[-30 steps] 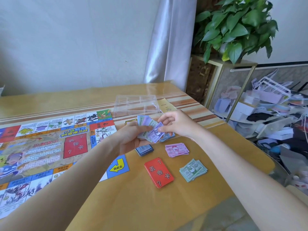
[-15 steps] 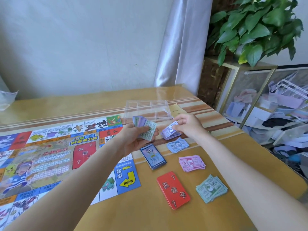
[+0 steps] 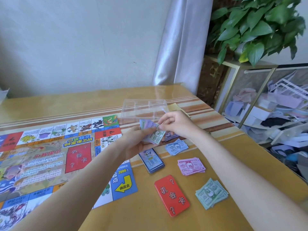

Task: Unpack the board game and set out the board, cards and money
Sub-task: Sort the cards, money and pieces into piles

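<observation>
Board [image 3: 50, 157]: was laid flat on the table [image 3: 150, 217], left of the fingers
Tray [image 3: 144, 108]: clear, was seen just beyond the fingertips
Left hand [image 3: 133, 144]: fingers were curled round a fan of banknotes [image 3: 152, 132]
Right hand [image 3: 176, 124]: its fingertips were pinched on the top note
Sorted piles: purple notes [image 3: 173, 136] under the right hand; blue [image 3: 177, 147], pink [image 3: 190, 166] and green [image 3: 211, 193] nearer, beside two card decks

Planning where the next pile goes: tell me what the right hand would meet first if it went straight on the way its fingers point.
The right hand points left, already pinching the wad of notes that the left hand holds. Beyond that, probably the left hand itself; depth is unclear.
</observation>
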Action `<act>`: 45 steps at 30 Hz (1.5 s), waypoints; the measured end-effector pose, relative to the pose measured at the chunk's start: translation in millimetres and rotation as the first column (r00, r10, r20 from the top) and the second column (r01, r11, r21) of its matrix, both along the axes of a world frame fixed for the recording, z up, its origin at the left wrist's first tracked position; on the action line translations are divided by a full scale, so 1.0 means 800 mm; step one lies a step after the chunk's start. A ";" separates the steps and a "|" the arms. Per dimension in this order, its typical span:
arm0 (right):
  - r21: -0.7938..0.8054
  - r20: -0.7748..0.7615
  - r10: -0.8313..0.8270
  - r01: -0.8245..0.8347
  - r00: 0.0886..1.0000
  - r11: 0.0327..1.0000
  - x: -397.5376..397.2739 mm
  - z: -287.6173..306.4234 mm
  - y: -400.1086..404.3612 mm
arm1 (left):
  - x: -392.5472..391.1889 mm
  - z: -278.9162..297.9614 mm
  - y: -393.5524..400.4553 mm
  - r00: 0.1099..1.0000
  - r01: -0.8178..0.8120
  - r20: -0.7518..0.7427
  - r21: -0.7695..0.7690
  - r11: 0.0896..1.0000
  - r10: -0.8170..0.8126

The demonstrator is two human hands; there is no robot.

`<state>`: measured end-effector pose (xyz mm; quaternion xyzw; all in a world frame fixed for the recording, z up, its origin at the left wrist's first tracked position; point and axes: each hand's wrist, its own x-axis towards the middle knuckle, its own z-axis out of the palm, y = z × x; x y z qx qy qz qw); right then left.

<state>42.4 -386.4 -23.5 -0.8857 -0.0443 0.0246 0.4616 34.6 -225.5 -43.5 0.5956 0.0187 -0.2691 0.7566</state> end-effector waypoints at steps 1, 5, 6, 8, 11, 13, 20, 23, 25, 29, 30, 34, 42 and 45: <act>0.014 0.005 -0.010 0.009 1.000 1.000 0.000 0.000 -0.001 | -0.001 0.001 0.000 1.000 0.010 -0.015 -0.028 1.000 -0.010; 0.026 -0.016 -0.014 0.014 1.000 1.000 -0.008 0.003 -0.012 | -0.004 0.004 0.004 1.000 -0.007 -0.019 -0.047 0.999 0.006; 0.053 -0.022 -0.034 0.035 0.999 0.998 -0.010 0.005 -0.016 | -0.005 0.005 0.005 1.000 -0.019 -0.007 -0.032 0.999 0.019; 0.152 -0.020 -0.111 0.113 0.994 0.982 -0.012 0.007 -0.025 | -0.006 0.004 0.007 0.998 -0.054 0.015 -0.003 0.999 0.054; 0.265 -0.018 -0.253 0.249 0.967 0.932 -0.015 0.010 -0.037 | -0.004 0.002 0.010 0.994 -0.105 0.025 0.003 0.995 0.104; 0.275 -0.027 -0.284 0.280 0.958 0.920 -0.020 0.011 -0.046 | -0.005 0.002 0.010 0.993 -0.119 0.026 -0.008 0.993 0.119; 0.115 -0.259 -0.048 0.081 0.965 0.990 -0.058 0.015 -0.067 | -0.028 0.005 -0.004 0.999 -0.045 0.010 -0.034 0.998 0.045; 0.039 -0.312 0.025 -0.014 0.950 0.999 -0.082 0.020 -0.073 | -0.045 0.007 -0.014 0.999 0.034 0.036 -0.007 0.999 -0.034; -0.020 -0.346 0.073 -0.085 0.935 0.996 -0.099 0.020 -0.077 | -0.059 0.006 -0.019 0.996 0.077 0.041 0.000 0.997 -0.077; -0.108 -0.365 0.090 -0.138 0.927 0.984 -0.132 0.014 -0.081 | -0.084 0.003 -0.026 0.991 0.132 0.020 0.025 0.991 -0.132; -0.123 -0.365 0.083 -0.136 0.927 0.983 -0.139 0.012 -0.082 | -0.088 0.002 -0.027 0.990 0.137 0.025 0.041 0.990 -0.138; -0.293 -0.345 0.037 -0.145 0.938 0.945 -0.159 -0.007 -0.084 | -0.099 -0.001 -0.031 0.994 0.107 0.012 0.072 0.992 -0.108; -0.084 -0.103 0.014 -0.022 0.995 0.996 -0.152 0.009 -0.060 | -0.099 0.000 -0.029 0.994 0.056 0.089 0.138 0.989 -0.069; -0.044 -0.066 0.002 -0.005 0.998 0.999 -0.141 0.013 -0.041 | -0.100 0.006 -0.029 0.989 0.080 0.113 0.127 0.989 -0.094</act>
